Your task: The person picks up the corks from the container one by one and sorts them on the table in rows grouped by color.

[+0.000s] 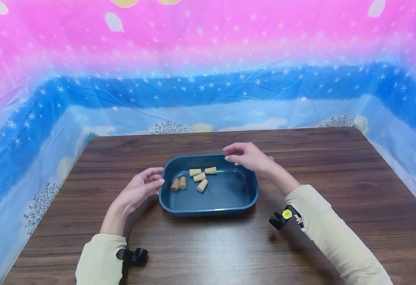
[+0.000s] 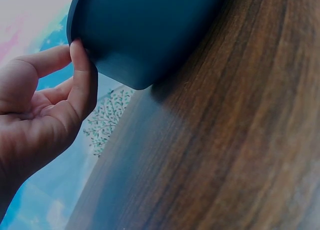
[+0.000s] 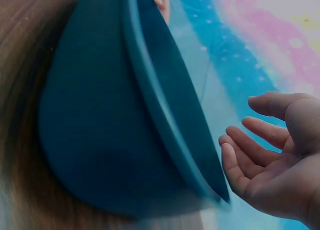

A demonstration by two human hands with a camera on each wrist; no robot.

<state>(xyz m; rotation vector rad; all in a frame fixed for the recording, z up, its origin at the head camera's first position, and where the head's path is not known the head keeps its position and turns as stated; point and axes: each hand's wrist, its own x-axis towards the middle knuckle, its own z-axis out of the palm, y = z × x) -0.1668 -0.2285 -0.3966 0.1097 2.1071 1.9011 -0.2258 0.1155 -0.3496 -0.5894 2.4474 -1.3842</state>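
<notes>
A dark blue rectangular tray (image 1: 225,196) with rounded corners and raised walls stands on the table. Inside, toward its left half, lie several tapered corks: two darker brown ones side by side, including a brown cork (image 1: 182,183), and lighter ones such as a pale cork (image 1: 202,185). My left hand (image 1: 142,190) pinches the tray's left rim between thumb and finger, close up in the left wrist view. Above the back right rim hovers my right hand (image 1: 248,158), fingers loosely bent and thumb apart, holding nothing; the right wrist view shows its palm (image 3: 280,185) beside the rim.
The brown wood-grain table (image 1: 329,174) runs out on all sides of the tray. A small tan thing (image 1: 271,158) peeks out behind my right wrist. A pink and blue snowflake cloth (image 1: 208,87) hangs round the table's back and sides.
</notes>
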